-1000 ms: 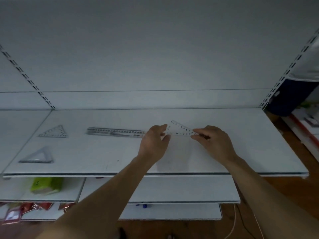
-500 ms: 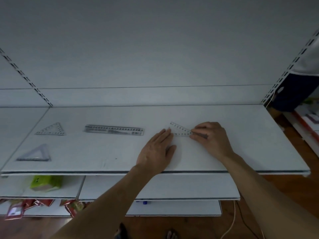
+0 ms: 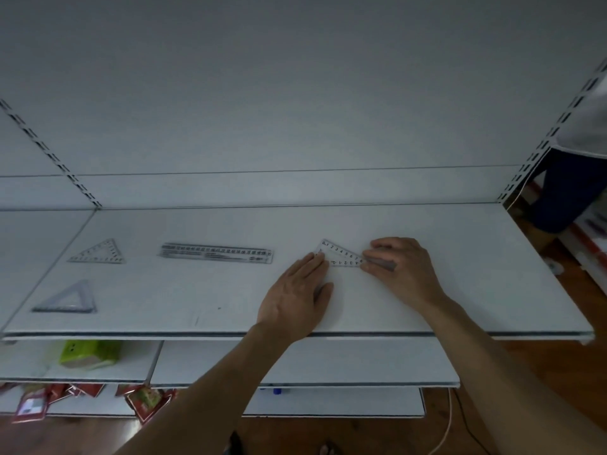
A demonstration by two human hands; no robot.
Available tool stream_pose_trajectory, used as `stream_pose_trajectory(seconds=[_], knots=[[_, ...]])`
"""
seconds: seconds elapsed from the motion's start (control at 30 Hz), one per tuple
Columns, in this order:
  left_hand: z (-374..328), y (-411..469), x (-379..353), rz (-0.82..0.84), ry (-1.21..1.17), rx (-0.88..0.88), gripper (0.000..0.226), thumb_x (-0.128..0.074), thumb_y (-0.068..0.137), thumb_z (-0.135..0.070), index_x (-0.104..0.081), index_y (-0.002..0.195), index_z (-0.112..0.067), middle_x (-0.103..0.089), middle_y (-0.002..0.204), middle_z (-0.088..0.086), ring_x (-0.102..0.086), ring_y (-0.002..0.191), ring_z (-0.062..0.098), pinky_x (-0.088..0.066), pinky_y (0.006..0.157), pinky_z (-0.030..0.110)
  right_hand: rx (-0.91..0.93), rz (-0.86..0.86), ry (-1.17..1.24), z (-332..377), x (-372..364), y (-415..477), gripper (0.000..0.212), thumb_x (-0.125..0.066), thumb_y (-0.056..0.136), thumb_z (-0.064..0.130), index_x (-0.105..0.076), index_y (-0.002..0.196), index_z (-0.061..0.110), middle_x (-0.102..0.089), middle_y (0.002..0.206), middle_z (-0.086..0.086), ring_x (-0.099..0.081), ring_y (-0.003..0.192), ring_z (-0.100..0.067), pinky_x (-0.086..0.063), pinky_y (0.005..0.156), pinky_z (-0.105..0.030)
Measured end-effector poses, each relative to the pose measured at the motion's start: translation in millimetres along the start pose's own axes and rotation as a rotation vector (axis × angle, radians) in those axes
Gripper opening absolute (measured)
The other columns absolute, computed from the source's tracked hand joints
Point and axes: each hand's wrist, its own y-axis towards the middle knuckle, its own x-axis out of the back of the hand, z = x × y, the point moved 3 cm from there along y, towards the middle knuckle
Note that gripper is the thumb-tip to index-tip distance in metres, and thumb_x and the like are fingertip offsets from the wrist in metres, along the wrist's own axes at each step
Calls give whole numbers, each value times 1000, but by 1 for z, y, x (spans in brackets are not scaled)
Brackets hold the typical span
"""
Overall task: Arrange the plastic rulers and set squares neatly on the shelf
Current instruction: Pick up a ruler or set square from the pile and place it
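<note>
A small clear set square (image 3: 341,254) lies flat on the white shelf (image 3: 476,277), right of centre. My left hand (image 3: 297,297) rests flat on the shelf, its straight fingertips touching the square's left corner. My right hand (image 3: 400,270) has its fingers curled over the square's right tip and pinches it. To the left, a long clear ruler (image 3: 216,252) lies parallel to the shelf's back edge. Further left lie a printed set square (image 3: 98,252) and, nearer the front edge, a plain clear set square (image 3: 67,298).
Lower shelves below hold a green pack (image 3: 88,353) and red packets (image 3: 144,399). A person in dark trousers (image 3: 571,192) stands past the shelf's right end. A slotted upright (image 3: 555,126) bounds the bay. A pale cable (image 3: 446,431) lies on the wooden floor.
The small set square went from lifted between both hands to lying flat on the shelf. My left hand let go of it and flattened beside it.
</note>
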Motion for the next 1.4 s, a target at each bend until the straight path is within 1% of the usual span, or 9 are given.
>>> stream_pose_trajectory(seconds=[0.13, 0.43, 0.53, 0.63, 0.77, 0.93, 1.07, 1.2, 1.4], knots=[[2, 0, -2, 24, -7, 19, 55, -37, 94, -41, -57, 130, -5, -54, 138, 9, -49, 130, 21, -30, 111, 32, -12, 4, 6, 1, 1, -1, 23, -79, 73, 38, -76, 93, 28, -68, 107, 9, -58, 102, -20, -46, 92, -47], [2, -2, 1, -6, -39, 45, 58, -36, 93, -46, -54, 133, -8, -52, 140, 6, -45, 133, 19, -30, 111, 28, -12, 18, -22, 5, 3, -2, 24, -77, 75, 40, -76, 95, 28, -67, 107, 11, -58, 103, -19, -46, 93, -46], [0, -3, 6, -30, -63, 48, 53, -42, 90, -44, -60, 126, -10, -58, 133, 5, -53, 123, 20, -41, 105, 30, -3, 25, -50, 6, 5, -2, 26, -77, 76, 40, -76, 96, 25, -67, 108, 9, -57, 104, -19, -44, 96, -39], [1, -7, 16, -69, -130, 72, 47, -47, 88, -42, -64, 121, -13, -62, 126, 1, -58, 116, 19, -49, 98, 33, -44, 27, -34, 12, 9, -2, 29, -74, 80, 38, -75, 101, 19, -67, 109, 7, -56, 105, -16, -35, 92, -18], [15, -22, 45, -167, -140, 84, 36, -52, 88, -34, -68, 114, -16, -70, 110, -1, -66, 98, 17, -53, 86, 29, -36, 15, -76, 39, 6, 10, 24, -68, 86, 31, -71, 106, 20, -66, 113, 5, -56, 108, -18, -35, 87, -19], [67, -53, 108, -259, -49, 223, 29, -56, 85, -32, -69, 109, -22, -71, 95, -7, -66, 83, 14, -52, 74, 26, 56, 111, -20, 127, -38, 39, 23, -62, 89, 29, -68, 111, 23, -64, 112, 5, -59, 101, -13, -41, 82, -23], [129, -106, 167, -262, 38, 404, 24, -59, 87, -29, -68, 109, -23, -70, 97, -7, -64, 87, 16, -49, 74, 26, 158, 227, 33, 226, -94, 51, 23, -61, 90, 30, -68, 110, 21, -64, 109, 5, -56, 91, -7, -39, 79, -21], [194, -177, 228, -303, 122, 546, 25, -58, 85, -30, -66, 108, -24, -69, 97, -7, -65, 88, 17, -49, 74, 28, 264, 339, 30, 336, -156, 52, 25, -60, 89, 34, -68, 109, 22, -63, 113, 4, -60, 101, -15, -45, 86, -27], [281, -298, 315, -359, 191, 750, 24, -58, 87, -33, -64, 110, -25, -66, 100, -9, -63, 92, 16, -49, 76, 28, 441, 477, 55, 499, -252, 30, 27, -57, 90, 36, -66, 113, 23, -61, 116, 3, -58, 103, -15, -44, 88, -27]])
